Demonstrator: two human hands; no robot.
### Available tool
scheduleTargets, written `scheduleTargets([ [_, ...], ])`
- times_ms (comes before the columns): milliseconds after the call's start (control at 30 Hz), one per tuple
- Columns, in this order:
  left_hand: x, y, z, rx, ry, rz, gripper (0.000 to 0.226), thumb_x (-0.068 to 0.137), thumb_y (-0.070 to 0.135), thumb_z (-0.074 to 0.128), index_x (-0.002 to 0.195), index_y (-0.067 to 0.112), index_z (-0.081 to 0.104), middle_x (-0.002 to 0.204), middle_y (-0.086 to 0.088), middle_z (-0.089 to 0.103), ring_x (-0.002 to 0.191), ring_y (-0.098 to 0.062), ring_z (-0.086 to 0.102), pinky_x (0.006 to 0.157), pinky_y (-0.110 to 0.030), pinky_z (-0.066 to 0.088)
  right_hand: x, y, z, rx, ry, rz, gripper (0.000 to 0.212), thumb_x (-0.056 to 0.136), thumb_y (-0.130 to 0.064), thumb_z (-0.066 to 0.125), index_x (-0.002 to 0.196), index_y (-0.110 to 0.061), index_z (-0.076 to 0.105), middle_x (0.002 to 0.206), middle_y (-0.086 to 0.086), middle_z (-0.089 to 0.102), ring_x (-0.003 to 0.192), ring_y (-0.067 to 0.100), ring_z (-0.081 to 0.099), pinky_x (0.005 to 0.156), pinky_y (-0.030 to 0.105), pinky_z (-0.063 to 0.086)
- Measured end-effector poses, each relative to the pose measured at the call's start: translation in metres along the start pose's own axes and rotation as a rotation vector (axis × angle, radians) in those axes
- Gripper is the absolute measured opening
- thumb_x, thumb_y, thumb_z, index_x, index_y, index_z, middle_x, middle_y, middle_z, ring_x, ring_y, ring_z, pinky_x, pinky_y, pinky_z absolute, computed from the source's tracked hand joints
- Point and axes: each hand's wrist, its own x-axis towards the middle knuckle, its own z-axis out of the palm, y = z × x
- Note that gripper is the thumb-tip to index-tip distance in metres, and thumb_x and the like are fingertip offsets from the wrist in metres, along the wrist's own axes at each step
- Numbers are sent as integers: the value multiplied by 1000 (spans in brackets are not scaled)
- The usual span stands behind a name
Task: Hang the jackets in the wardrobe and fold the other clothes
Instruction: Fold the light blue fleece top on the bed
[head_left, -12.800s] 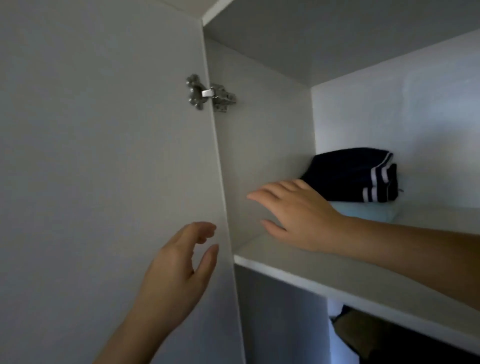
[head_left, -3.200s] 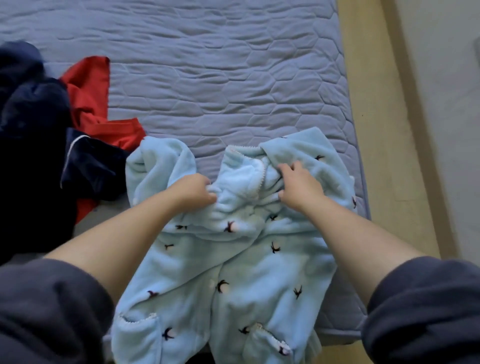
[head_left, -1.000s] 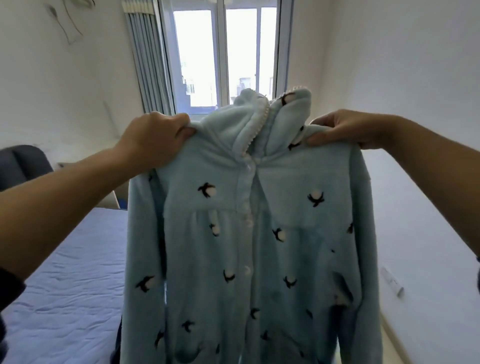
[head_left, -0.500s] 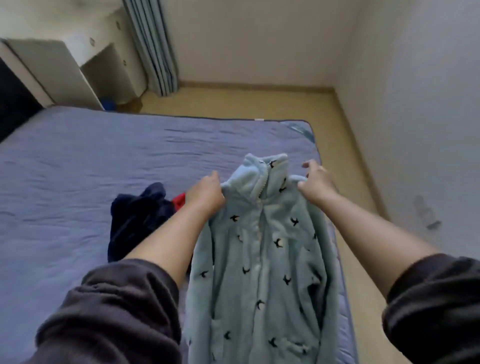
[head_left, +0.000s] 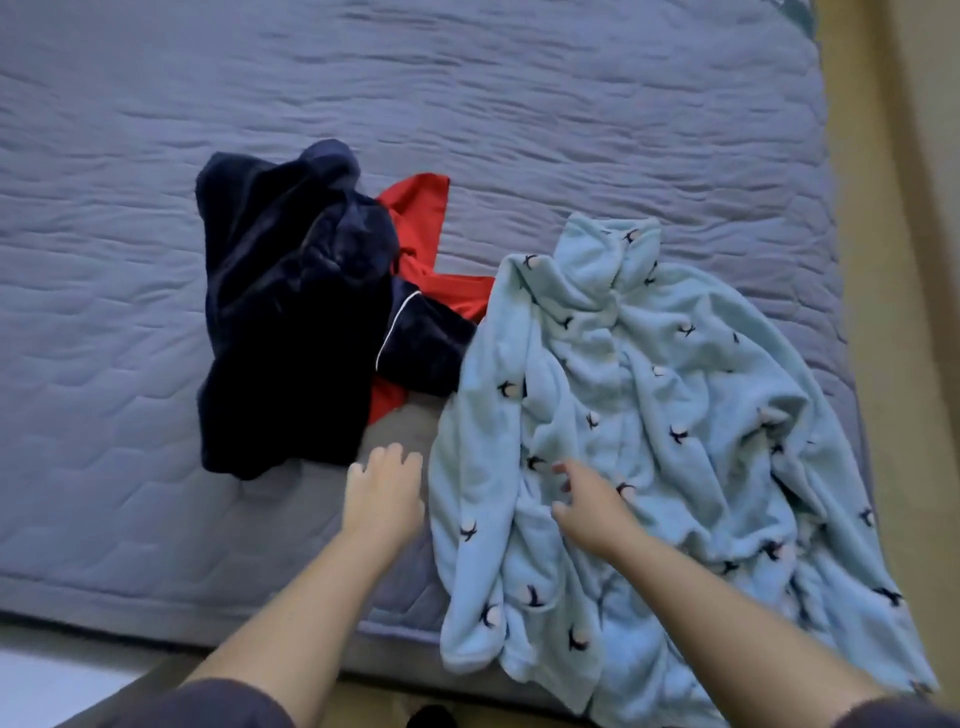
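The pale blue jacket (head_left: 649, 415) lay rumpled on the bed (head_left: 519, 104), collar farthest away. The right hand (head_left: 592, 504) spread loosely over it, gripping nothing; the left hand (head_left: 382, 499), relaxed and empty, hung just beside its edge, near a navy garment (head_left: 291, 312) overlapping a red garment (head_left: 421, 218).

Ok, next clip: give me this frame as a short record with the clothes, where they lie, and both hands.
surface: bed, quilted grey-blue cover
blue garment: crumpled, unfolded, on the bed's right side, hem over the near edge
navy garment: bunched heap, left of the blue one
red garment: partly under the navy heap
left hand: open, over bare cover between navy and blue, holds nothing
right hand: open, over the blue garment; contact unclear
folding: not yet done
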Motion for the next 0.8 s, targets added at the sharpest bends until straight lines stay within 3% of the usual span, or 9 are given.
scheduleTargets([
  [67,27,-27,6,47,144,-28,62,48,18,86,106,11,64,123,-16,56,118,-34,52,91,-58,42,26,-27,23,53,98,-106,44,90,-16,54,133,-15,44,125,4,50,108,17,52,86,26,43],
  [133,53,-50,-3,50,248,-125,87,63,33,79,140,19,40,153,-14,24,141,-37,21,104,-67,21,45,-56,27,118,201,-234,45,86,-13,58,130,-15,46,126,3,47,114,17,50,87,24,40],
  [200,81,-82,-12,-30,315,-260,102,69,48,74,150,25,16,158,-12,2,144,-38,3,104,-71,14,73,-96,30,216,273,-345,49,82,-14,61,129,-14,49,126,3,49,113,16,51,92,26,42],
  [333,122,-135,-8,-266,275,-362,114,65,57,75,150,33,2,158,-13,-6,142,-41,7,101,-69,26,139,-172,21,403,374,-365,60,78,-23,64,134,-15,45,130,6,53,113,16,52,100,25,38],
  [467,142,-172,28,-662,125,-433,126,62,54,80,148,34,-10,146,-25,23,129,-43,36,102,-51,38,205,-190,27,450,283,-106,97,77,-33,73,151,-22,11,155,14,16,142,25,22,116,35,21],
  [533,149,-190,43,-697,150,-434,125,62,51,80,149,32,-8,138,-24,35,125,-42,41,99,-48,39,223,-184,38,505,250,32,106,74,-35,76,152,-24,5,155,12,20,141,26,27,115,39,25],
  [667,157,-220,54,-821,226,-375,106,69,43,75,148,34,4,133,-17,45,117,-36,49,90,-38,42,228,-194,64,660,329,9,76,75,-19,74,140,-20,34,130,4,53,116,20,54,101,36,44],
  [733,152,-231,49,-952,257,-332,92,75,31,71,146,35,14,129,-8,52,110,-27,54,83,-28,39,221,-220,84,730,239,-69,51,77,-10,70,123,-18,51,113,2,64,101,18,61,90,33,51],
  [800,139,-243,37,-1098,289,-352,78,78,20,66,143,35,25,123,0,56,103,-16,53,82,-22,36,213,-255,108,861,70,-80,40,73,-8,70,111,-14,60,103,9,70,98,27,66,89,41,54],
])
